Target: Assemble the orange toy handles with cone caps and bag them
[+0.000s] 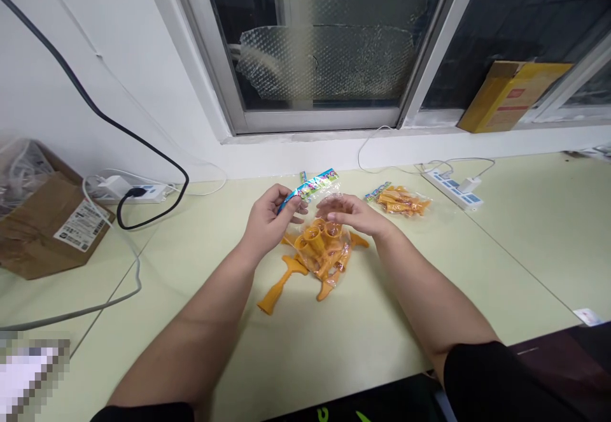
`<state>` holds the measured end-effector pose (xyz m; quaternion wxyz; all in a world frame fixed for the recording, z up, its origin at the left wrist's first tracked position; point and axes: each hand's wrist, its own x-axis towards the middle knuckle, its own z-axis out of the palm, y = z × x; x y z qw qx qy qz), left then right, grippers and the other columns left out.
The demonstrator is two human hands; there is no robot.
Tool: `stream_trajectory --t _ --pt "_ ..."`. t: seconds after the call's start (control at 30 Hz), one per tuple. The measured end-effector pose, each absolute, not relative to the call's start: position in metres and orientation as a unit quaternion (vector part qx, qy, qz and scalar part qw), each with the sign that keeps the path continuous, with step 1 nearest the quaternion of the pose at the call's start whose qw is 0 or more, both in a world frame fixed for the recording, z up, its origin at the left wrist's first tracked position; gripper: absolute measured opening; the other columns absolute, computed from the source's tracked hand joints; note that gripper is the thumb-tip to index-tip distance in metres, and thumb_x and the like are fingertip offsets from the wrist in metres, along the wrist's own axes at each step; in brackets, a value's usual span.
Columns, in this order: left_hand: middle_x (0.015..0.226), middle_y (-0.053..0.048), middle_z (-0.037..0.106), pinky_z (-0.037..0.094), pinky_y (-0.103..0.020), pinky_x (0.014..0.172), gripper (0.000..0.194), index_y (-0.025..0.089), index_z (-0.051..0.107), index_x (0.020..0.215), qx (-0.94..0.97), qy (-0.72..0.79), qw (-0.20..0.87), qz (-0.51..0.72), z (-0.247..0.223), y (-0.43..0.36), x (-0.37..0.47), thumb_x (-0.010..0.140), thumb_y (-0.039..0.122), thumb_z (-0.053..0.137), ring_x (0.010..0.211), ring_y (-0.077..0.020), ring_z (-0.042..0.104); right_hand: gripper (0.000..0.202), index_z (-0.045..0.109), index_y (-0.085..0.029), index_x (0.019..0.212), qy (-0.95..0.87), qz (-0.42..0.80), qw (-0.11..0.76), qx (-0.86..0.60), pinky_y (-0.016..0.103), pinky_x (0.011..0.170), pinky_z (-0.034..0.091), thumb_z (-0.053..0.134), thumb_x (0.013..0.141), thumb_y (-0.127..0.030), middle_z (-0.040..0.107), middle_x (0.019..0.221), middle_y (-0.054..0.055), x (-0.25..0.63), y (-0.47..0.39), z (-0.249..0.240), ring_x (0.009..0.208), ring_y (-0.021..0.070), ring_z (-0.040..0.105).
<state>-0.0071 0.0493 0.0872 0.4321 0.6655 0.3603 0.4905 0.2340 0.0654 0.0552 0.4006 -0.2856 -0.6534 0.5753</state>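
Observation:
My left hand point(270, 218) is closed on the blue printed header point(312, 185) of a clear plastic bag, thumb on top and fingers behind. Below the header, the bag point(329, 260) lies on the table with several orange plastic pieces in or under it, their round hollow ends facing up. My right hand point(351, 213) is at the bag's right side, thumb and fingers apart and curved; its fingertips are close to the film, and whether they touch it is unclear. One loose orange piece point(281, 285), with a tail-shaped end and a flared tube end, lies nearer to me.
Another packed bag of orange pieces point(401, 200) lies to the right. Behind it is a white power strip point(453, 188) with cables. A second strip point(147, 193), a black cable point(90, 100) and a cardboard box point(52, 225) are at left. A window point(324, 119) rises behind the table.

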Motion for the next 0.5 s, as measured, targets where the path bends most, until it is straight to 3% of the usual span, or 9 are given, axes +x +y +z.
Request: stream_trajectory --t 0.1,0.23,0.4,0.5 --pt "0.090 -0.006 0.074 0.066 -0.036 0.069 0.037 0.019 0.055 0.090 0.644 0.370 0.447 0.499 0.094 0.045 -0.006 0.088 0.051 0.072 0.085 -0.0219 0.075 0.028 0.073 -0.020 0.094 -0.650 0.538 0.433 -0.317 0.033 0.082 0.058 0.080 0.081 -0.043 0.077 0.093 0.005 0.228 0.059 0.064 0.087 0.0183 0.072" --pt "0.093 -0.004 0.075 0.066 -0.040 0.074 0.041 0.021 0.053 0.097 0.604 0.350 0.501 0.511 0.098 0.048 -0.012 0.083 0.049 0.078 0.086 -0.0223 0.076 0.028 0.071 -0.021 0.084 -0.641 0.489 0.480 -0.345 0.033 0.082 0.058 0.079 0.082 -0.047 0.077 0.086 0.004 0.223 0.053 0.073 0.085 0.0177 0.072" --pt "0.123 -0.011 0.072 0.057 -0.053 0.101 0.059 0.024 0.056 0.118 0.582 0.244 0.612 0.476 0.084 0.063 -0.020 0.076 0.056 0.082 0.119 -0.0321 0.069 0.032 0.068 -0.022 0.081 -0.607 0.463 0.536 -0.360 0.033 0.077 0.057 0.079 0.082 -0.052 0.075 0.077 0.002 0.221 0.054 0.075 0.075 0.0174 0.071" --pt "0.140 -0.016 0.064 0.053 -0.056 0.104 0.074 0.026 0.053 0.133 0.591 0.229 0.645 0.427 0.066 0.068 -0.014 0.073 0.058 0.083 0.131 -0.0371 0.060 0.037 0.064 -0.023 0.081 -0.554 0.470 0.577 -0.374 0.033 0.072 0.057 0.080 0.078 -0.057 0.073 0.076 0.001 0.220 0.058 0.073 0.071 0.0170 0.070"
